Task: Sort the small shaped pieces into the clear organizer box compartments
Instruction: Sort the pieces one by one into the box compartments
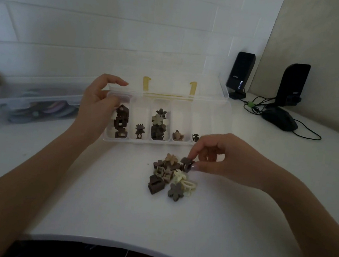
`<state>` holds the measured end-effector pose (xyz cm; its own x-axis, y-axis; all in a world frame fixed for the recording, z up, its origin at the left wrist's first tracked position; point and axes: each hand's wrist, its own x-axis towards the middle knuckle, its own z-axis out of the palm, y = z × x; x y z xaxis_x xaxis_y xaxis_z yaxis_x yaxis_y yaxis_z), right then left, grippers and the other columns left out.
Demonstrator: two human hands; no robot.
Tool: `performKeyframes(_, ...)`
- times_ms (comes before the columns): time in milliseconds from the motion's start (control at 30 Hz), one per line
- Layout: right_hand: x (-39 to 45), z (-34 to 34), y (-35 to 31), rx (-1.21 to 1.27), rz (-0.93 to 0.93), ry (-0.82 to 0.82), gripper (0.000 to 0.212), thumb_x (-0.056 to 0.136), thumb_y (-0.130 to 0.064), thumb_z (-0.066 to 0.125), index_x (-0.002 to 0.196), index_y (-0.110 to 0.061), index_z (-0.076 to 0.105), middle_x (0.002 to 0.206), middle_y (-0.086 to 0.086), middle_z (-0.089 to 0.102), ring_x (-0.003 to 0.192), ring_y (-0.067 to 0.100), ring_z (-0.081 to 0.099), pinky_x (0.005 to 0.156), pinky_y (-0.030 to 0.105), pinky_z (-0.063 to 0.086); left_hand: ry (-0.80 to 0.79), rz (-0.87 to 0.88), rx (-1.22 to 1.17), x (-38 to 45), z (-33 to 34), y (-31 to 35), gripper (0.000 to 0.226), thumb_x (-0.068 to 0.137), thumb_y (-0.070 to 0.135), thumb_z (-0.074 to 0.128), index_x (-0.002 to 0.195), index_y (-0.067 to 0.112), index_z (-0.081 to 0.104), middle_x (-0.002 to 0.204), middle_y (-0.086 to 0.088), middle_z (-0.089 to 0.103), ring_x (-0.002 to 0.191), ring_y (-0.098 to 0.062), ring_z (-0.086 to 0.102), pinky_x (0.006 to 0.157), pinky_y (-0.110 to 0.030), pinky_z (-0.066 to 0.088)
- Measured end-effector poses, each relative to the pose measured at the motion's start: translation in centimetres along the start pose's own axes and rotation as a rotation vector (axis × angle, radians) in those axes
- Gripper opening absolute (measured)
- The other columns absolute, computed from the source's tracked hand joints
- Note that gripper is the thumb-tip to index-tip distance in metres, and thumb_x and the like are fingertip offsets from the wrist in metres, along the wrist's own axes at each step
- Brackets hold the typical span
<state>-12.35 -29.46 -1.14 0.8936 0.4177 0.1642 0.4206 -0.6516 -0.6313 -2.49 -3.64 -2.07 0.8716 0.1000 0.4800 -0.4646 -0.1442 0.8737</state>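
1. Clear organizer box (163,143) lies lengthwise left to right, lid open, at mid-table.
2. Left hand (98,107) grips its left end.
3. Right hand (222,157) pinches 1 dark brown piece (186,164) above the pile (169,178).

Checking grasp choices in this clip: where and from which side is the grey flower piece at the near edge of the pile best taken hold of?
The grey flower piece lies flat at the pile's near edge, petals clear toward the camera. Probably best pinched across two opposite petals from above and the near side; cream pieces crowd its far right. The right hand already pinches another dark piece.
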Motion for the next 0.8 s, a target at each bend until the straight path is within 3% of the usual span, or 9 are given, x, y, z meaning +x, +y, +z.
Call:
performKeyframes(167, 0.09, 0.11, -0.08, 0.153, -0.003, 0.137, 0.011, 0.075, -0.014, 0.075, 0.082, -0.014, 0.065, 0.081, -0.007, 0.071, 0.068, 0.008, 0.065, 0.039, 0.022, 0.046, -0.004, 0.015, 0.002, -0.14, -0.02, 0.01, 0.047, 0.072, -0.012, 0.041, 0.087, 0.029, 0.060, 0.074, -0.014, 0.058, 0.070, -0.026, 0.053, 0.066, -0.034, 0.042)
performKeyframes(367, 0.35, 0.47, -0.17, 0.285, -0.020, 0.248, 0.023, 0.074, -0.007, 0.074, 0.092, -0.016, 0.063, 0.086, -0.005, 0.072, 0.061, 0.020, 0.064, 0.037, 0.023, 0.045, -0.004, 0.024, 0.016, -0.08, -0.05, 0.14, 0.049, 0.074, -0.013, 0.041, 0.087, 0.030, 0.059, 0.073, -0.013, 0.058, 0.061, -0.017, 0.053, 0.058, -0.026, 0.042)
performKeyframes(567, 0.24, 0.36, -0.35, 0.305, -0.035, 0.258, 0.029, 0.076, -0.006, 0.072, 0.101, -0.019, 0.067, 0.091, -0.005, 0.072, 0.062, 0.017, 0.063, 0.039, 0.025, 0.046, 0.007, 0.015, 0.031, -0.08, -0.09, 0.08, 0.050, 0.072, -0.011, 0.041, 0.086, 0.033, 0.060, 0.072, -0.012, 0.057, 0.067, -0.024, 0.052, 0.063, -0.032, 0.041)
performKeyframes(700, 0.23, 0.37, -0.34, 0.332, -0.025, 0.252, 0.029, 0.079, -0.004, 0.070, 0.102, -0.021, 0.067, 0.090, -0.001, 0.073, 0.059, 0.016, 0.062, 0.040, 0.027, 0.047, 0.023, 0.008, 0.038, -0.06, -0.04, 0.14, 0.051, 0.073, -0.013, 0.040, 0.086, 0.033, 0.059, 0.068, -0.008, 0.057, 0.054, -0.008, 0.053, 0.055, -0.024, 0.042)
performKeyframes(800, 0.27, 0.42, -0.32, 0.328, -0.030, 0.260, 0.028, 0.081, -0.006, 0.067, 0.104, -0.022, 0.067, 0.087, -0.001, 0.073, 0.059, 0.016, 0.063, 0.040, 0.027, 0.048, 0.014, 0.019, 0.040, -0.16, -0.04, 0.24, 0.050, 0.073, -0.013, 0.041, 0.087, 0.032, 0.059, 0.068, -0.008, 0.057, 0.051, -0.005, 0.052, 0.054, -0.024, 0.042)
